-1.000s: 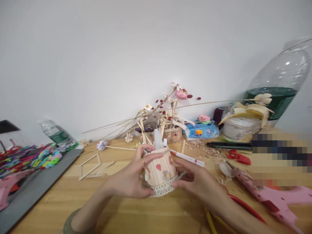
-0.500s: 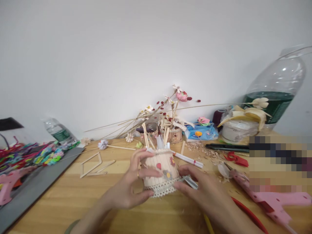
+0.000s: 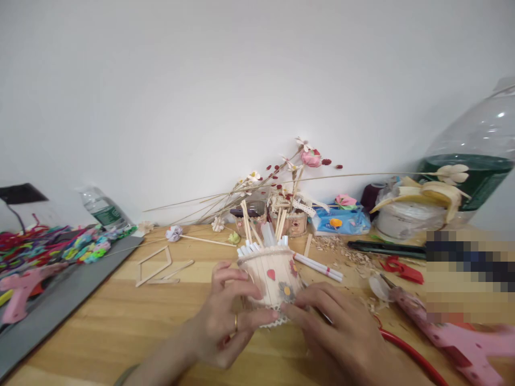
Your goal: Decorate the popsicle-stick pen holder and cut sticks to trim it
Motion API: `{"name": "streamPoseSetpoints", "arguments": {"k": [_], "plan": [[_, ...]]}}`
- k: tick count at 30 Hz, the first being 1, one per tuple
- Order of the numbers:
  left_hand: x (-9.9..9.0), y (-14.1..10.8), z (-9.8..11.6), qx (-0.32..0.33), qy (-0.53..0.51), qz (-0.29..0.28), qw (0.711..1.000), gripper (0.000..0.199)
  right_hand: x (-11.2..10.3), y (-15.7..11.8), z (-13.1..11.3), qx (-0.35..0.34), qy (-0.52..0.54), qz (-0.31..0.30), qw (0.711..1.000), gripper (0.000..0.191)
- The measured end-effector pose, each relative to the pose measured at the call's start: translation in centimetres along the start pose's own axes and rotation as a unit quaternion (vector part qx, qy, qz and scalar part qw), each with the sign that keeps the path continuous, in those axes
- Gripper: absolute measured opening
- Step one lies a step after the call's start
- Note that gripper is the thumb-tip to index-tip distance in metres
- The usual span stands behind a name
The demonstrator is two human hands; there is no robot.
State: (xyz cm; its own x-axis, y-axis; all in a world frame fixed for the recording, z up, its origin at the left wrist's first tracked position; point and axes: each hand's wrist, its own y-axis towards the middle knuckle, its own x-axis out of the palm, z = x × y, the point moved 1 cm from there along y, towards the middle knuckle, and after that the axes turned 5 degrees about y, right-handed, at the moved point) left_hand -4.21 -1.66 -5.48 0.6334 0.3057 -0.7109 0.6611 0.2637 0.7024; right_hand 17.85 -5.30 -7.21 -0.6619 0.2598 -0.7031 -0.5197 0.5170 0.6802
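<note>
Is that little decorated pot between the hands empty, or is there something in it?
Filled: the decorated pot has white sticks and pale wooden sticks poking above its rim.

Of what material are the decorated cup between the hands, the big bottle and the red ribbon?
Decorated cup: probably matt wood; pale upright strips show. Big bottle: clear, glossy plastic, likely; it is see-through with bright highlights. Red ribbon: perhaps fabric; flat and folded, but its finish is unclear.
</note>
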Motion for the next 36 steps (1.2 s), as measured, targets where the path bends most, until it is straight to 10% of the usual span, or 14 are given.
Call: {"name": "streamPoseSetpoints", "arguments": {"k": [36], "plan": [[-0.1, 1.0, 0.7, 0.035, -0.013, 0.046, 0.998, 0.033, -2.4, 0.9, 1.4, 0.05, 0.075, -0.032, 0.995, 0.024]]}}
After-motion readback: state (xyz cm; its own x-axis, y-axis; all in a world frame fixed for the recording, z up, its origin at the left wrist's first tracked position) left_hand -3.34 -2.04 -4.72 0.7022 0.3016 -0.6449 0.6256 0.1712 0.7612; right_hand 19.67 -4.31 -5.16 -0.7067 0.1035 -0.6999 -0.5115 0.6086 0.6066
